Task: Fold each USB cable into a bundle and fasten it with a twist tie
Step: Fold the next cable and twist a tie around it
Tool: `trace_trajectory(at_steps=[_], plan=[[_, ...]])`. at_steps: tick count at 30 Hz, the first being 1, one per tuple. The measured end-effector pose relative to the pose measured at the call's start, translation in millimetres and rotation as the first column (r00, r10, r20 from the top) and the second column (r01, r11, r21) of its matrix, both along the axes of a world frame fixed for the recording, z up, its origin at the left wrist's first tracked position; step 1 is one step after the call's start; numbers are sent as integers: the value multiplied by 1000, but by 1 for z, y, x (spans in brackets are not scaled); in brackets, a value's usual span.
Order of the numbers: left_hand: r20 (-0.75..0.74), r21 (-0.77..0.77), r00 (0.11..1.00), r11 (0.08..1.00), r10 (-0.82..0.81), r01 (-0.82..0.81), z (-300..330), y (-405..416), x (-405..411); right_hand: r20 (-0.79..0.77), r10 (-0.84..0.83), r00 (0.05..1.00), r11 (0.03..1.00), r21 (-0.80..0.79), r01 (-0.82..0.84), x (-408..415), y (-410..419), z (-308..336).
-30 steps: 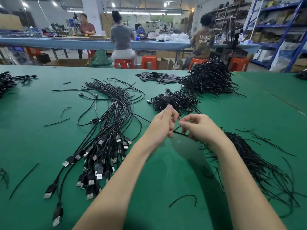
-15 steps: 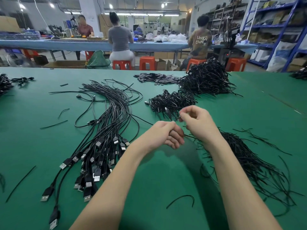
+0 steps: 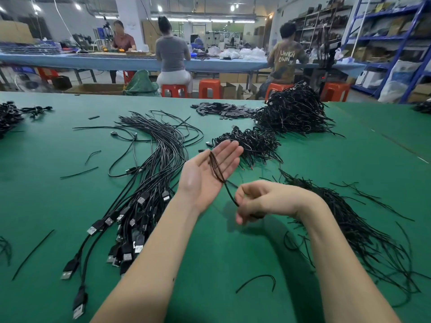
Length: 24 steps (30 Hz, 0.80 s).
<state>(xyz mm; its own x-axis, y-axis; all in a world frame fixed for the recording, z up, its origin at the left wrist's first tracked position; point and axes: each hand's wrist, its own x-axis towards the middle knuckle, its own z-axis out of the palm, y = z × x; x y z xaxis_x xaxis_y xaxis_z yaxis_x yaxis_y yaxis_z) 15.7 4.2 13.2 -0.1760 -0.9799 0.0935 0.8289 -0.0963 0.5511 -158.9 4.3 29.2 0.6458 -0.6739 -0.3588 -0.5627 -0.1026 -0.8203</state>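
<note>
1. Head view: the left hand (image 3: 210,173) is flat, palm up, fingers straight; the folded USB cable (image 3: 217,167) lies lengthwise along its palm.
2. The right hand (image 3: 261,201) pinches the cable's free end with curled fingers, just beside the left wrist, above the middle of the green counter (image 3: 210,264).
3. The cable runs diagonally from the left fingers down to the right grip.
4. The plug inside the right fist is hidden; no twist tie is visible in the hands.
</note>
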Motion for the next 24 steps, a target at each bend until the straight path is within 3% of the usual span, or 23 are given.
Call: trace_trajectory(at_steps=[2, 3, 6, 9, 11, 15, 17, 19, 20, 22, 24], plan=[[77, -47, 995, 997, -59, 63, 4, 4, 1, -171, -96, 981, 987, -147, 71, 1, -6, -10], [161, -66, 983, 993, -87, 99, 6, 6, 2, -182, -194, 964, 960, -239, 148, 1, -9, -15], [434, -95, 882, 963, -186, 250, 10, 13, 6, -93, -467, 880, 769, -533, 352, -5, -16, -23], [692, -45, 675, 918, -255, 393, 11, 14, 7, 63, -565, 823, 577, -683, 448, -5, -17, -20], [810, -4, 541, 921, -225, 389, 9, 11, 2, 157, -583, 797, 472, -733, 490, -2, -15, -15], [885, -59, 464, 977, -44, 206, 6, 5, -7, 259, -591, 764, 358, -764, 537, 0, -12, -2], [915, -116, 400, 986, 58, 123, 4, 2, -9, 277, -553, 786, 401, -738, 542, -1, -12, 4], [901, -206, 392, 979, 187, 7, 3, 0, -11, 294, -448, 844, 568, -636, 523, 0, -12, 8], [869, -239, 433, 970, 238, -53, 2, -1, -11, 333, -388, 859, 682, -523, 511, 2, -11, 10], [748, -237, 609, 963, 265, -128, 3, -1, -13, 424, -307, 852, 859, -261, 440, 6, -8, 8], [613, -182, 755, 972, 233, -151, 4, -1, -15, 444, -252, 860, 942, -93, 324, 9, -4, 1]])
